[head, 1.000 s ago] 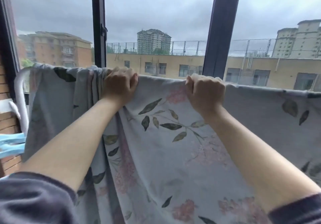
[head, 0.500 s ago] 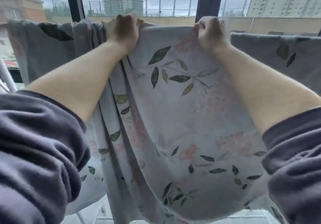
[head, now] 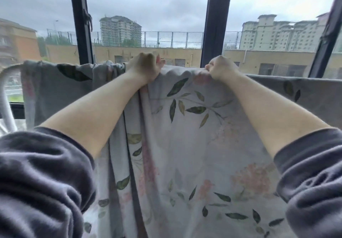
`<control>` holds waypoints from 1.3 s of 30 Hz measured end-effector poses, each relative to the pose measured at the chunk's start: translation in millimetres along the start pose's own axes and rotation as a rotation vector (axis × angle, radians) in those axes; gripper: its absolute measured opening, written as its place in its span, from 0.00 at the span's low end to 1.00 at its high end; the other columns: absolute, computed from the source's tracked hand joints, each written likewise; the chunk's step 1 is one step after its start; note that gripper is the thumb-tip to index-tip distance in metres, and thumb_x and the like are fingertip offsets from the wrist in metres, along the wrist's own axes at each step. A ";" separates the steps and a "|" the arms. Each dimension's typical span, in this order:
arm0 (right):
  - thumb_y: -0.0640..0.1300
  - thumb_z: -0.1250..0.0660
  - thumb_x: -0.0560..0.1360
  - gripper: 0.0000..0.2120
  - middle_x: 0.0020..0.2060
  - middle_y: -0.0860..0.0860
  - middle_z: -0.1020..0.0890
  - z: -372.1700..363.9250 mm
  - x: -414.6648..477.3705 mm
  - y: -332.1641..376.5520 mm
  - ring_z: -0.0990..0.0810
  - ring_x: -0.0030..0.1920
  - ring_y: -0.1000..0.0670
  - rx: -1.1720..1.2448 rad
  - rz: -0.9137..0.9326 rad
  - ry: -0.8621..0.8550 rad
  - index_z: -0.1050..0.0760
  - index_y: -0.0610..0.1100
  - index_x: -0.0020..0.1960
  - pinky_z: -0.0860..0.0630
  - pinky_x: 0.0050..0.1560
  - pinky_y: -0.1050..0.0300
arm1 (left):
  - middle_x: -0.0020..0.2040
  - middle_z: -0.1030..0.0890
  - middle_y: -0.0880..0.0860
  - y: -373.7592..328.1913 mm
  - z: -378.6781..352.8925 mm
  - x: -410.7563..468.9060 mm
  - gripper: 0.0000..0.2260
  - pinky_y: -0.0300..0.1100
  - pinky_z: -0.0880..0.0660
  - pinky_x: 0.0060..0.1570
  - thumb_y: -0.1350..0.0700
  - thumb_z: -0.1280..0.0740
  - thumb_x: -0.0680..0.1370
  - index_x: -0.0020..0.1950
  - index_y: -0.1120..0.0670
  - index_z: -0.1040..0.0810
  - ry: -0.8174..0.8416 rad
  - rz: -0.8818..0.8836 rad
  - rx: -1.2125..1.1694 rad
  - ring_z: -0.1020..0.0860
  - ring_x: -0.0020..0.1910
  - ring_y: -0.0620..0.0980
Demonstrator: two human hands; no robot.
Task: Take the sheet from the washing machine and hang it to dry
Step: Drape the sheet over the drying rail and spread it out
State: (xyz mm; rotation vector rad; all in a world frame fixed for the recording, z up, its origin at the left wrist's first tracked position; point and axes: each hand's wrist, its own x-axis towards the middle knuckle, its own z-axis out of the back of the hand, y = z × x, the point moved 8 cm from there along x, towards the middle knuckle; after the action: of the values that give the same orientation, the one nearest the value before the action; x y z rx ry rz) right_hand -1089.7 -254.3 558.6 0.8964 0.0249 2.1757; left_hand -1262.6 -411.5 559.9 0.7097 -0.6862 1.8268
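The sheet [head: 185, 145] is pale grey with green leaves and pink flowers. It hangs in front of me, draped over a rail that it hides, and stretches across the view from left to right. My left hand [head: 144, 65] grips its top edge, where the cloth is bunched into folds. About a hand's width to the right, my right hand [head: 221, 67] grips the same edge in a fist. Between my hands the edge is pulled taut and lifted a little above the rest of the hung cloth.
Dark window frames [head: 215, 21] rise just behind the sheet, with buildings and a grey sky outside. A white curved tube of the drying rack [head: 5, 97] shows at the far left. The hung sheet continues to the right [head: 305, 99].
Both hands keep their hold on the sheet's top edge. The view dipped down half a second ago and has risen again. The cloth between my hands now looks more gathered and raised.
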 end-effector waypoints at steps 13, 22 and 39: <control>0.48 0.39 0.79 0.12 0.43 0.45 0.17 4.9 6.0 12.0 0.20 0.48 0.44 0.187 0.146 -0.050 0.21 0.44 0.43 0.23 0.49 0.50 | 0.40 0.18 0.54 -17.7 6.2 9.6 0.10 0.45 0.27 0.37 0.52 0.41 0.81 0.44 0.54 0.24 -0.142 -0.108 0.037 0.21 0.38 0.55; 0.56 0.55 0.82 0.24 0.62 0.45 0.24 -30.8 5.4 14.8 0.25 0.61 0.42 -0.097 0.056 0.266 0.27 0.44 0.63 0.30 0.60 0.46 | 0.54 0.20 0.56 3.4 -32.7 22.5 0.22 0.45 0.35 0.44 0.43 0.50 0.81 0.55 0.54 0.23 0.216 0.229 0.098 0.23 0.49 0.55; 0.45 0.42 0.76 0.18 0.64 0.45 0.25 -88.0 -193.8 12.8 0.27 0.62 0.43 0.116 0.379 -0.220 0.28 0.44 0.65 0.34 0.61 0.46 | 0.60 0.25 0.59 -28.7 -55.2 -182.3 0.17 0.57 0.39 0.66 0.58 0.39 0.73 0.61 0.58 0.26 -0.109 -0.180 0.069 0.27 0.59 0.60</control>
State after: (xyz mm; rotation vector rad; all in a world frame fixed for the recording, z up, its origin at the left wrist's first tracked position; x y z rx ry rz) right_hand -1062.8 -369.5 381.1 1.2888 -0.1391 2.4249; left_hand -1187.7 -471.7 392.9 0.8934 -0.6109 1.6622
